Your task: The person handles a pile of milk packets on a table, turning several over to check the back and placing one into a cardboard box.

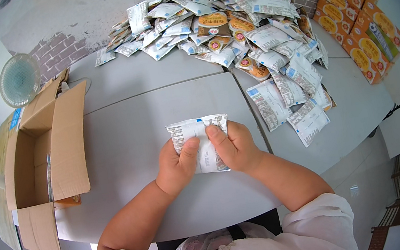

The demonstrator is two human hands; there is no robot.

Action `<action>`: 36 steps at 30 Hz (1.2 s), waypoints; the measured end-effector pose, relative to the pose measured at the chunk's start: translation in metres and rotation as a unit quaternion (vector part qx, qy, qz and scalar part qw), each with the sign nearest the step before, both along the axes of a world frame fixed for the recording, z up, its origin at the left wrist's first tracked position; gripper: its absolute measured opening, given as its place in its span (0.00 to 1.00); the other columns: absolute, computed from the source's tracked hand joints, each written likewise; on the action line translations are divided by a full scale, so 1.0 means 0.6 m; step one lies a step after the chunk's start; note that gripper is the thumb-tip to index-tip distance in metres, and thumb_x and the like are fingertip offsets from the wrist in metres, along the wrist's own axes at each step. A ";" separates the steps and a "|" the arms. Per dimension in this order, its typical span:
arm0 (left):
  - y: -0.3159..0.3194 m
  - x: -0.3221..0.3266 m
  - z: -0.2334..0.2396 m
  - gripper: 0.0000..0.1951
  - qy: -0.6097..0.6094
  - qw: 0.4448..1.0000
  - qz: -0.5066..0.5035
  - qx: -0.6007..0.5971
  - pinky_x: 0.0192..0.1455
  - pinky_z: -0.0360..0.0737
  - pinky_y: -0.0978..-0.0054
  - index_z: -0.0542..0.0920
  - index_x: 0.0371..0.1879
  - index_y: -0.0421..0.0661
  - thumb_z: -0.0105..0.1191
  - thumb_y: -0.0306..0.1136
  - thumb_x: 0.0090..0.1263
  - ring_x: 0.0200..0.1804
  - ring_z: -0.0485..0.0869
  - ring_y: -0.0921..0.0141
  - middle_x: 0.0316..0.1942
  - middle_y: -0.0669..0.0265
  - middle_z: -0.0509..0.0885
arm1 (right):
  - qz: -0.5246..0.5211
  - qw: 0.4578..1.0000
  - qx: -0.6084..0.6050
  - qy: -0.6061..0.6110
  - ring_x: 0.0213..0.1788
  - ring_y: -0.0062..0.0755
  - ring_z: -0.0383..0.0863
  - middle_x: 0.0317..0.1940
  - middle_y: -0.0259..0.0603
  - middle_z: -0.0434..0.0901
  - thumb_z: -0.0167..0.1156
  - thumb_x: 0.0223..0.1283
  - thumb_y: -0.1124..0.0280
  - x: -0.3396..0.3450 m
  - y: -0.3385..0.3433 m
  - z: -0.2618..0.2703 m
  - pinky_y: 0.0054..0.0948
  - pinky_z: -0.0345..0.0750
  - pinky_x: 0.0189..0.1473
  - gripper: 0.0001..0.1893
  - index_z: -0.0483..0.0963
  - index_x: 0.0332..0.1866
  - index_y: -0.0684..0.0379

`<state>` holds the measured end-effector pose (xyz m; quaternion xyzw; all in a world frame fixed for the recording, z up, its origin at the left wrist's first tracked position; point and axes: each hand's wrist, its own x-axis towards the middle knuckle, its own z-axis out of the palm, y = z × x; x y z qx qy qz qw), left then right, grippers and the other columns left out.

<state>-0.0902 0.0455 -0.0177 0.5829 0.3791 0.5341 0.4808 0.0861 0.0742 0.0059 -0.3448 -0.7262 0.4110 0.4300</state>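
Note:
Between my two hands is a white printed sachet [205,155], its seamed back face turned up and a small blue mark at its top edge. My left hand [179,160] grips its left side, thumb lying across the front. On the right side my right hand [235,146] grips it, with the thumb pressed near the top. The fingers behind the sachet are hidden. Beyond my hands a large heap of similar sachets [208,25] spreads over the grey table [127,136]. Some show orange-and-brown fronts, others white backs. Several looser sachets [308,122] lie to the right of my right hand.
An open cardboard box [34,167] stands at the left, flaps spread outward. Behind it is a round fan [19,80]. Stacked orange printed cartons [356,21] sit at the right. Seams between table tops run behind and right of my hands.

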 end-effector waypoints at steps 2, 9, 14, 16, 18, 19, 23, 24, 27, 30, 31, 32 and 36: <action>0.001 0.000 0.002 0.21 -0.001 1.000 -0.001 -0.008 0.49 0.78 0.75 0.77 0.52 0.40 0.46 0.47 0.78 0.47 0.79 0.75 0.45 0.67 0.83 | -0.006 0.999 0.011 0.035 0.25 0.29 0.77 0.24 0.41 0.80 0.50 0.73 0.57 -0.007 -0.001 0.007 0.29 0.74 0.30 0.19 0.77 0.38 0.65; 0.001 -0.003 0.010 0.22 0.033 0.999 -0.008 -0.042 0.49 0.79 0.75 0.77 0.53 0.38 0.45 0.47 0.79 0.46 0.80 0.75 0.44 0.65 0.83 | -0.022 0.998 -0.057 0.024 0.24 0.22 0.73 0.20 0.35 0.76 0.52 0.72 0.54 -0.002 0.014 0.010 0.27 0.72 0.29 0.21 0.77 0.34 0.64; -0.002 -0.002 0.012 0.21 0.029 0.999 -0.020 -0.041 0.49 0.79 0.76 0.77 0.53 0.38 0.45 0.46 0.79 0.46 0.81 0.75 0.44 0.65 0.83 | -0.027 0.998 -0.046 0.030 0.23 0.21 0.70 0.18 0.34 0.74 0.48 0.74 0.54 0.004 0.013 0.009 0.27 0.70 0.28 0.24 0.75 0.29 0.64; -0.001 -0.002 0.017 0.21 0.036 0.998 -0.024 -0.045 0.49 0.79 0.76 0.77 0.53 0.38 0.45 0.46 0.79 0.46 0.81 0.75 0.44 0.65 0.83 | -0.026 0.996 -0.078 0.030 0.23 0.21 0.70 0.18 0.34 0.73 0.46 0.75 0.54 0.007 0.018 0.010 0.28 0.70 0.28 0.25 0.74 0.28 0.64; 0.001 -0.002 0.014 0.21 0.042 0.997 -0.023 -0.053 0.49 0.79 0.76 0.77 0.52 0.38 0.45 0.46 0.79 0.46 0.81 0.75 0.44 0.65 0.83 | -0.023 0.996 -0.085 0.020 0.23 0.21 0.69 0.18 0.33 0.73 0.44 0.75 0.53 0.010 0.021 0.009 0.27 0.69 0.28 0.26 0.74 0.28 0.64; 0.001 -0.002 0.013 0.21 0.045 0.997 -0.023 -0.056 0.49 0.79 0.76 0.77 0.52 0.38 0.45 0.46 0.79 0.46 0.81 0.75 0.44 0.65 0.83 | -0.022 0.997 -0.075 0.010 0.23 0.21 0.70 0.18 0.33 0.73 0.43 0.76 0.52 0.012 0.023 0.006 0.27 0.69 0.28 0.27 0.75 0.28 0.63; 0.001 -0.002 0.013 0.23 0.018 0.996 -0.015 -0.083 0.49 0.79 0.76 0.77 0.52 0.39 0.43 0.50 0.79 0.45 0.80 0.75 0.44 0.65 0.83 | -0.003 0.993 -0.110 0.037 0.24 0.22 0.73 0.21 0.33 0.75 0.46 0.74 0.51 0.011 0.024 0.005 0.26 0.72 0.30 0.25 0.75 0.30 0.62; 0.004 -0.002 0.012 0.24 0.002 0.995 -0.007 -0.104 0.49 0.78 0.76 0.77 0.52 0.39 0.43 0.51 0.78 0.45 0.80 0.75 0.44 0.65 0.83 | 0.008 0.990 -0.135 0.049 0.26 0.22 0.74 0.23 0.34 0.76 0.48 0.73 0.51 0.010 0.025 0.005 0.25 0.73 0.31 0.23 0.75 0.33 0.62; 0.021 -0.009 0.000 0.25 -0.041 0.991 0.019 -0.127 0.49 0.78 0.77 0.77 0.52 0.39 0.42 0.53 0.78 0.45 0.80 0.75 0.43 0.65 0.83 | 0.052 0.981 -0.180 0.042 0.31 0.23 0.79 0.31 0.36 0.80 0.55 0.68 0.52 0.006 0.025 0.003 0.26 0.77 0.37 0.20 0.76 0.42 0.63; 0.023 -0.014 -0.003 0.26 -0.032 0.992 0.035 -0.119 0.50 0.78 0.77 0.77 0.52 0.39 0.42 0.54 0.78 0.46 0.80 0.75 0.44 0.65 0.83 | 0.099 0.979 -0.152 -0.097 0.39 0.23 0.81 0.38 0.38 0.83 0.63 0.63 0.57 -0.004 0.017 0.018 0.26 0.78 0.42 0.21 0.77 0.52 0.64; 0.022 -0.015 -0.004 0.26 -0.020 0.993 0.038 -0.114 0.50 0.78 0.76 0.77 0.52 0.38 0.42 0.54 0.78 0.46 0.80 0.75 0.44 0.65 0.83 | 0.106 0.975 -0.175 -0.089 0.39 0.23 0.81 0.38 0.38 0.83 0.62 0.63 0.57 -0.005 0.016 0.019 0.26 0.78 0.42 0.21 0.77 0.51 0.64; 0.022 -0.016 -0.004 0.27 -0.024 0.993 0.036 -0.111 0.50 0.78 0.76 0.77 0.52 0.38 0.42 0.54 0.78 0.46 0.80 0.75 0.45 0.65 0.83 | 0.113 0.970 -0.198 -0.082 0.39 0.23 0.81 0.38 0.38 0.83 0.62 0.63 0.58 -0.007 0.016 0.019 0.26 0.78 0.42 0.20 0.78 0.50 0.64; 0.021 -0.011 0.002 0.28 -0.029 0.994 0.015 -0.100 0.51 0.78 0.75 0.75 0.54 0.38 0.42 0.55 0.78 0.48 0.79 0.74 0.47 0.63 0.82 | 0.120 0.971 -0.208 -0.025 0.40 0.20 0.80 0.38 0.36 0.83 0.61 0.64 0.61 -0.005 0.013 0.003 0.24 0.77 0.43 0.16 0.79 0.48 0.63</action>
